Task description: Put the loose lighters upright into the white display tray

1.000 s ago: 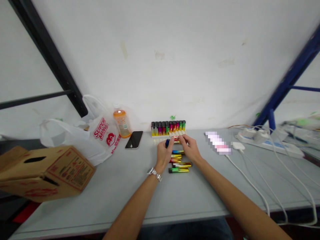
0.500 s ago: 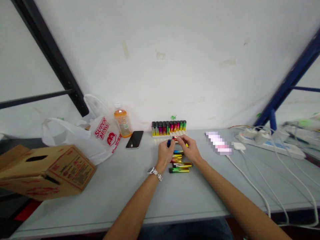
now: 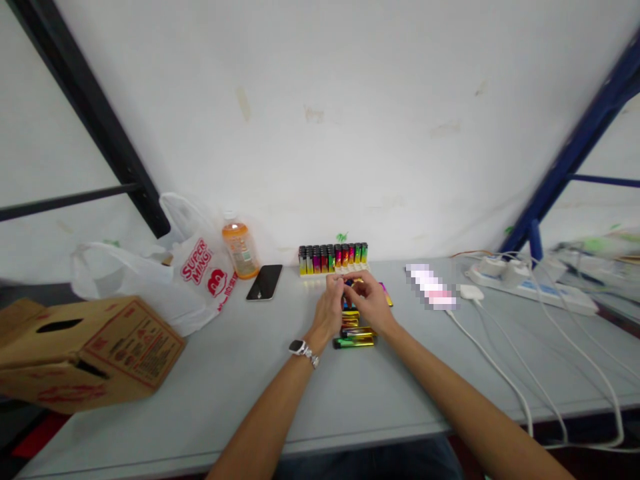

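A white tray (image 3: 313, 274) by the wall holds rows of upright, shiny coloured lighters (image 3: 323, 259); its right front part shows bare slots. My left hand (image 3: 330, 307), with a watch at the wrist, is closed, fingertips pinched in front of the tray. What it grips is too small to make out. Close beside it my right hand (image 3: 373, 303) has curled fingers meeting the left fingertips; a dark blue bit shows between the hands, and I cannot tell which holds it. Several lighters lie flat below them, a green one (image 3: 354, 342) nearest to me. Another lighter (image 3: 386, 294) lies right of my right hand.
A black phone (image 3: 265, 283), an orange bottle (image 3: 241, 248), a white plastic bag (image 3: 187, 287) and a cardboard box (image 3: 135, 343) stand or lie to the left. To the right are a blurred-out phone (image 3: 430, 287), a white charger (image 3: 471, 292), a power strip (image 3: 570, 297) and loose cables.
The view has shifted slightly. The dark blue piece that stuck up from my left hand is now mostly hidden between my hands. My right fingers have curled in, and a lighter shows right of that hand.
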Tool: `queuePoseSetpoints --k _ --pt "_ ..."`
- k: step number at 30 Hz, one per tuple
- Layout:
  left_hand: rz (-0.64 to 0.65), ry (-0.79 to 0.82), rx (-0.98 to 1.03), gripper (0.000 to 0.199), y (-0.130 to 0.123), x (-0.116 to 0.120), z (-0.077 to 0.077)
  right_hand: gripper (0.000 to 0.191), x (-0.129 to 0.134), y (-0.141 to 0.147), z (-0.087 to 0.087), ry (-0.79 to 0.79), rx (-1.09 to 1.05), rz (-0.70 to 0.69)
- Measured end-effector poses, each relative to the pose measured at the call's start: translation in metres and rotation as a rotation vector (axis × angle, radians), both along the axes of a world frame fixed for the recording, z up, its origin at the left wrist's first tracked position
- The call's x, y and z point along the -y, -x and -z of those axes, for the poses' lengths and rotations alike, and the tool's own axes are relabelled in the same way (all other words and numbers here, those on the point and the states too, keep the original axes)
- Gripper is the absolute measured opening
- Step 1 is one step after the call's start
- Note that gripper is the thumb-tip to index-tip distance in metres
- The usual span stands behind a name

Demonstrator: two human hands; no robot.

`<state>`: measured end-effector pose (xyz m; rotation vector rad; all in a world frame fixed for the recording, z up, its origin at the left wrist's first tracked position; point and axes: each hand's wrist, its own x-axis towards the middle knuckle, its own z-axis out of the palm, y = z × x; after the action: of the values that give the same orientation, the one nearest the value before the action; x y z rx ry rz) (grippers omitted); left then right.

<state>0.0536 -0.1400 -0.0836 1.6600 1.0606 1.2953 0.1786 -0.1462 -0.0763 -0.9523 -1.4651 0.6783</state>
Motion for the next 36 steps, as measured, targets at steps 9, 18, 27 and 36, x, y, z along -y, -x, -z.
queuePoseSetpoints --k 9,18,27,36 --pt "-0.056 -0.292 -0.443 0.016 0.017 -0.018 -0.008 0.028 -0.041 -0.04 -0.009 -0.161 0.063 0.377" --pt "0.143 -0.232 -0.73 0.01 0.021 -0.015 -0.009 0.012 -0.116 -0.052 -0.004 -0.19 0.434 0.387" --pt "0.132 -0.183 -0.643 0.022 0.034 -0.029 -0.001 0.013 -0.138 -0.044 -0.015 -0.132 0.636 0.353" --pt "0.092 -0.113 -0.546 0.024 0.037 -0.039 0.004 0.03 -0.122 -0.042 -0.012 -0.146 0.835 0.466"
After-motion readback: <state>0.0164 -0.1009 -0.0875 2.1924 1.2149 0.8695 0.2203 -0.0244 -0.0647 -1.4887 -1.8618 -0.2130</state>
